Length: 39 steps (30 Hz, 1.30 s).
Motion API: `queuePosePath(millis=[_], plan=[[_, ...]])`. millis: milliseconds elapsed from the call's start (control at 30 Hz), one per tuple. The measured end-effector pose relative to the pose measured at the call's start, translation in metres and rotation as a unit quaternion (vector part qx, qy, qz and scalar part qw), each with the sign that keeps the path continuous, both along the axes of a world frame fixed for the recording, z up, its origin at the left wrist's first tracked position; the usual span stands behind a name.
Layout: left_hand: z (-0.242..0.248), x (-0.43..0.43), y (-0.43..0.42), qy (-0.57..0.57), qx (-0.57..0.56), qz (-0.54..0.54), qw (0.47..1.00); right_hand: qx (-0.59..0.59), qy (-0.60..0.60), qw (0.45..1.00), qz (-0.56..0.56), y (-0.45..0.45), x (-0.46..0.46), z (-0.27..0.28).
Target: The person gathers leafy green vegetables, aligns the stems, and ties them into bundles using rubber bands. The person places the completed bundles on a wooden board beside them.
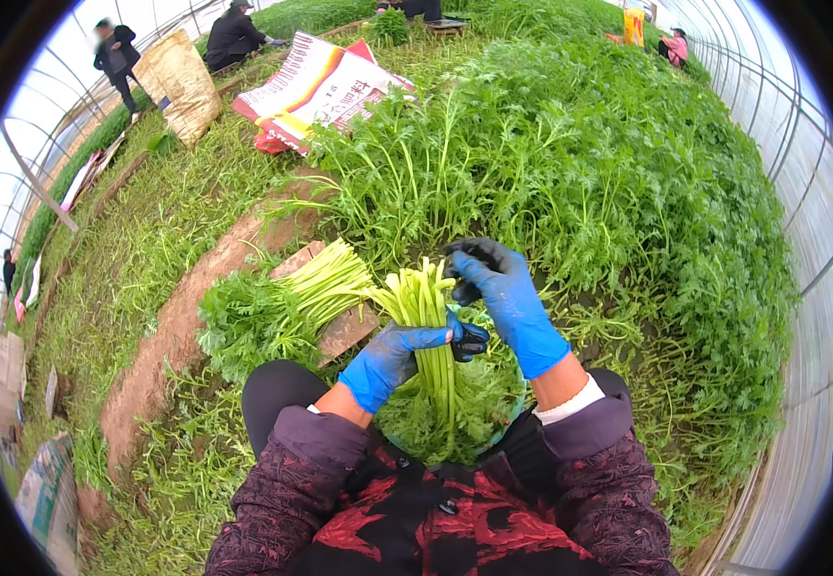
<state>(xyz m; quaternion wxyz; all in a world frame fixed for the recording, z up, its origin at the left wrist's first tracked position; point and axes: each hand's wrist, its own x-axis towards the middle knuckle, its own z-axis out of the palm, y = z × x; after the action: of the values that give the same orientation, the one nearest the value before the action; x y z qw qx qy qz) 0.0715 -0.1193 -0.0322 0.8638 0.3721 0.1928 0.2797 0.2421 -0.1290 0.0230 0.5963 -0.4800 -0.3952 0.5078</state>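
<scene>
My left hand (406,356), in a soiled blue glove, is closed around a bunch of leafy greens (434,374), stem ends up and leaves down. Just right of the stem ends, my right hand (496,288), gloved too, has its fingers curled; whether they pinch a stem cannot be made out. The leaves hang over a pale green basin (521,392) between my knees, its inside mostly hidden by foliage. Left of the bunch, a pile of cut greens (294,306) lies with its stems across a reddish-brown board (348,333).
Tall feathery greens (603,165) grow ahead and to the right. A printed sack (319,90) lies ahead; a beige sack (179,90) stands farther left. A bare soil ridge (172,324) runs along the left. Several people are farther off, among them a crouching person (231,36). Plastic greenhouse walls (812,345) curve around.
</scene>
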Motion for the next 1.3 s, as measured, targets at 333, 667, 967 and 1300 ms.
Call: queuePosePath(millis=[333,667,967,1300], plan=[[0.009,0.000,-0.004,0.031,0.045,0.042,0.998,-0.028,-0.051,0.998,-0.023,-0.019,-0.001,0.000],[0.000,0.000,-0.005,0.001,0.008,-0.125,0.992,0.212,-0.374,0.903,0.020,-0.005,0.009,-0.012],[0.002,0.002,-0.013,0.102,0.015,0.052,0.993,0.108,-0.225,0.961,-0.115,0.001,0.002,-0.013],[0.002,0.013,-0.012,0.154,0.081,0.131,0.976,0.061,-0.307,0.950,-0.024,-0.011,-0.015,-0.013]])
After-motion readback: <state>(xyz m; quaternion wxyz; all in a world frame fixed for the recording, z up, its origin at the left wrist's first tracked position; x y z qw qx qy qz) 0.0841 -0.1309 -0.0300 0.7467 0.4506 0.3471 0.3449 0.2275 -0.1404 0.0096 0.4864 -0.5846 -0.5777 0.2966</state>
